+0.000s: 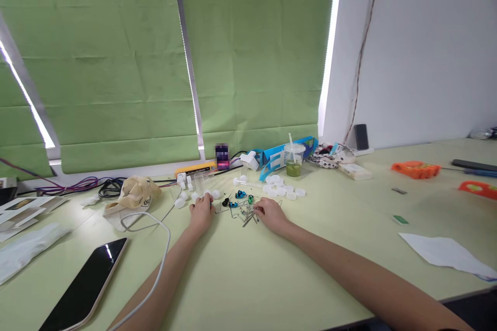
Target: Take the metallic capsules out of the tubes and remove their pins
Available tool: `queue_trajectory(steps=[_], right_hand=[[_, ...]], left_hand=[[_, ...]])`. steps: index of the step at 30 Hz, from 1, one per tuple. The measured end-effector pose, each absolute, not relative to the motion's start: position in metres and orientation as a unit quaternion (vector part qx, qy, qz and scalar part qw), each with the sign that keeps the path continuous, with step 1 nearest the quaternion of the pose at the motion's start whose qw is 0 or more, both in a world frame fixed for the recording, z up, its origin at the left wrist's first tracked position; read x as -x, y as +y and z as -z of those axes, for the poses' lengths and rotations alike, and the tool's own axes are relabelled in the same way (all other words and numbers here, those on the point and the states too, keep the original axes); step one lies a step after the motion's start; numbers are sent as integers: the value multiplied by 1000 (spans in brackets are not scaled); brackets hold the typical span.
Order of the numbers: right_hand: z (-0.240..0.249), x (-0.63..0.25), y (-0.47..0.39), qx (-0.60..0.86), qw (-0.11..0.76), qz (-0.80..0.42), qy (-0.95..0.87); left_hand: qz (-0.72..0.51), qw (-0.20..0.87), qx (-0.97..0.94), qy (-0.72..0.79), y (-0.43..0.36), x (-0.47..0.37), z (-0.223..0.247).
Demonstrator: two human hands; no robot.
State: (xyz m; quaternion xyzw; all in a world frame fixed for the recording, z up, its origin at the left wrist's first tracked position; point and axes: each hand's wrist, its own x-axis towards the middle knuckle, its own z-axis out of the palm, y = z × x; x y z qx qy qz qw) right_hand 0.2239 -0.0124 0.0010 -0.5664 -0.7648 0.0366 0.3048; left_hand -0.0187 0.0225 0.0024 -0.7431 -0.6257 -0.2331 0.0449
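Observation:
My left hand rests on the table with its fingers curled, just in front of an upright clear tube and some white round caps. Whatever lies under its fingertips is hidden. At the right edge of a small pile of metal hex keys and bits, my right hand has thumb and fingers pinched together. What they hold is too small to make out. Between the hands lie shiny blue metal parts, a green metal part and a black part.
Several white caps lie behind my right hand, near a lidded cup of green drink and a blue box. A white cable crosses my left forearm. A phone lies front left; an orange part sits right.

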Motion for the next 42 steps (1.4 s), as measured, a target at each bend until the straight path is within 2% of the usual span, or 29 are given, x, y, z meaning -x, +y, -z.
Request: queue_trajectory(steps=[7, 13, 23, 31, 36, 42], right_hand=[[-3, -224, -13, 551, 356, -48, -753], [-6, -221, -17, 569, 347, -37, -744], [0, -221, -18, 549, 368, -70, -747], [2, -218, -16, 510, 420, -105, -743], [-2, -216, -20, 472, 455, -63, -753], [-7, -212, -26, 446, 438, -9, -780]], left_hand=[[241, 84, 753, -606, 14, 13, -8], [231, 164, 813, -508, 8, -10, -7], [255, 77, 802, -535, 14, -16, -2], [404, -79, 749, -518, 22, -12, -5], [476, -278, 704, -447, 19, -21, -7], [482, -486, 642, -345, 2, -34, -8]])
